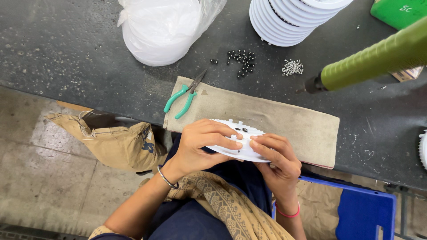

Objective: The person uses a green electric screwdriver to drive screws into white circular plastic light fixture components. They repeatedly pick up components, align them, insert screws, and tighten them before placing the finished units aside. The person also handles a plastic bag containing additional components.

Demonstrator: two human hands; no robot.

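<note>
1. I see a thin white plastic disc (238, 141), held edge-up between both hands just above the near edge of a tan cloth mat (284, 122). It looks light, stiff, perhaps brittle; best gripped by the rim.
2. My left hand (202, 144) curls closed over its left rim, fingers on top.
3. My right hand (275, 158) pinches the right rim, thumb pressing.
4. Green-handled pliers (183, 98) lie beyond the left hand on the dark worktop (80, 58).

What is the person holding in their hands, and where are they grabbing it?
A round white plastic disc. The left hand grips its left edge and near rim, and the right hand grips its right near edge, fingers on top.
</note>
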